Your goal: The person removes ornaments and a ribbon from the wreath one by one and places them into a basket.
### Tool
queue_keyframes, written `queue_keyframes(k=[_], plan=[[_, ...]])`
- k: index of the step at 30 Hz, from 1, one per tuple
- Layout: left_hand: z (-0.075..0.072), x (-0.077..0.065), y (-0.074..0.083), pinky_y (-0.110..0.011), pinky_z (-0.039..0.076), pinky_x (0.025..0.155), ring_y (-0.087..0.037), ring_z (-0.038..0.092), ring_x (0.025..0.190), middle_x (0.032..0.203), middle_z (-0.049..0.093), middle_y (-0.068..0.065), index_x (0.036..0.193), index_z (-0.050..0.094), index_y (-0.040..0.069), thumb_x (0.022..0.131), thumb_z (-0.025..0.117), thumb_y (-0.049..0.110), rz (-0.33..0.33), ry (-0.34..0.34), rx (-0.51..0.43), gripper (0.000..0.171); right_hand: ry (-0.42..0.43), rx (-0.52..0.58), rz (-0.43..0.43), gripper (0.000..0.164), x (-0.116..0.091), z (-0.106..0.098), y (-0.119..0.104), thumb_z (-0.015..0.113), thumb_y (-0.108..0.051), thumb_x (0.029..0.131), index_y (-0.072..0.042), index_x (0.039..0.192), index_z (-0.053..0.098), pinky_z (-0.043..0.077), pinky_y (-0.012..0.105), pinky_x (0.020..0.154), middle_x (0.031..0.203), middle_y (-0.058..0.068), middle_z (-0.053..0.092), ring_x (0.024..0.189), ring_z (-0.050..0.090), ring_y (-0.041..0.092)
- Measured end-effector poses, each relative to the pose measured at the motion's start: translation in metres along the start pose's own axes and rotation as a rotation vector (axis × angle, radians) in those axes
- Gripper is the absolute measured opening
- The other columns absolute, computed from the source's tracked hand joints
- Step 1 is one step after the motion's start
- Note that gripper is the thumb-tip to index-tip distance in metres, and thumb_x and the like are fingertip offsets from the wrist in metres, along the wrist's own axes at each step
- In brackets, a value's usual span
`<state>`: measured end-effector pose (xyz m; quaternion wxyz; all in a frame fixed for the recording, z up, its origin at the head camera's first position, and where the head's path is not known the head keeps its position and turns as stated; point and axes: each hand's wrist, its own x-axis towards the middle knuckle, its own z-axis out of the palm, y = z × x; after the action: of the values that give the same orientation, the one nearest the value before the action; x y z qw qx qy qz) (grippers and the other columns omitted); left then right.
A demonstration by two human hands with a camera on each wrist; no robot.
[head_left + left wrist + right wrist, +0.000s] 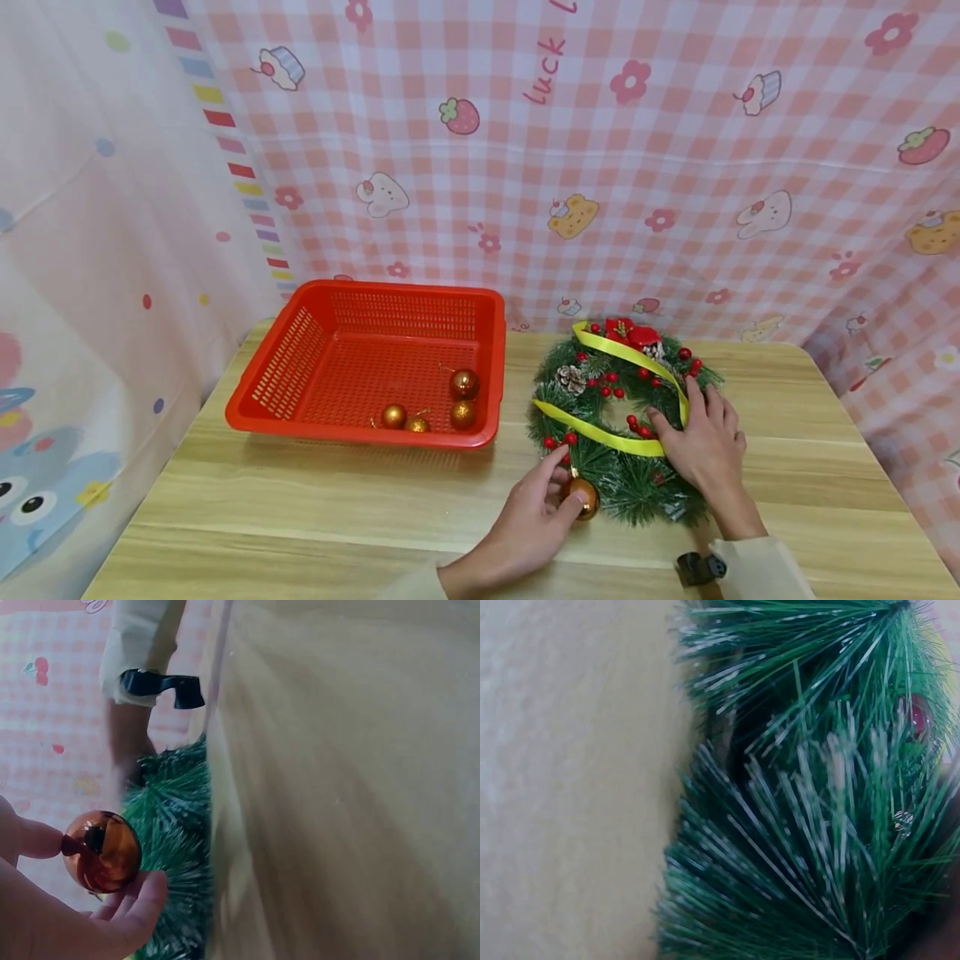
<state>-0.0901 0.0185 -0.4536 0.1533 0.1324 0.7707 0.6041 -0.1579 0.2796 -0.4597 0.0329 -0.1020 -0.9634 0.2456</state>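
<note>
A green Christmas wreath (637,492) with red berries, pine cones and a red flower lies on the table's right half. Yellow ribbon (611,437) loops over it, its two ends pointing left. At the wreath's near left edge my left hand (528,517) pinches a shiny orange-gold bauble (105,862) between thumb and fingers. My right hand (708,442) holds the wreath's right side, thumb toward the central hole and fingers over the outer part. Green needles (795,825) fill much of the right wrist view, where most of that hand is hidden.
Left of the wreath stands a red plastic basket (363,436) with several gold and bronze baubles (462,414) in its near right part. Both stand on a wooden table (300,517). Behind it hangs a pink checked curtain (525,167).
</note>
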Motion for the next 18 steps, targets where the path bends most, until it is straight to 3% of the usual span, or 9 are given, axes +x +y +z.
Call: queue_keyframes(k=[8, 13, 18], plan=[[-0.012, 0.003, 0.009, -0.035, 0.051, 0.092, -0.017, 0.062, 0.109, 0.119, 0.064, -0.003, 0.145, 0.049, 0.014, 0.098, 0.062, 0.032, -0.097, 0.023, -0.164, 0.052, -0.01, -0.006, 0.007, 0.089, 0.0, 0.0, 0.001, 0.046, -0.06, 0.097, -0.006, 0.159, 0.011, 0.015, 0.08, 0.098, 0.158, 0.033, 0.008, 0.141, 0.009, 0.057], [-0.021, 0.004, 0.015, -0.038, 0.055, 0.082, -0.016, 0.067, 0.092, 0.105, 0.07, -0.006, 0.13, 0.057, 0.011, 0.096, 0.064, 0.027, -0.119, 0.059, -0.271, 0.038, -0.016, -0.005, 0.009, 0.089, 0.001, 0.001, 0.001, 0.046, -0.06, 0.097, -0.007, 0.159, 0.01, 0.014, 0.08, 0.099, 0.159, 0.033, 0.007, 0.141, 0.008, 0.057], [-0.03, 0.005, 0.019, -0.035, 0.052, 0.076, -0.016, 0.063, 0.085, 0.099, 0.071, -0.005, 0.114, 0.059, 0.01, 0.092, 0.07, 0.029, -0.091, 0.118, -0.197, 0.031, -0.014, -0.005, 0.01, 0.089, 0.001, 0.002, 0.002, 0.046, -0.06, 0.097, -0.007, 0.159, 0.011, 0.014, 0.08, 0.098, 0.159, 0.033, 0.007, 0.141, 0.008, 0.057]])
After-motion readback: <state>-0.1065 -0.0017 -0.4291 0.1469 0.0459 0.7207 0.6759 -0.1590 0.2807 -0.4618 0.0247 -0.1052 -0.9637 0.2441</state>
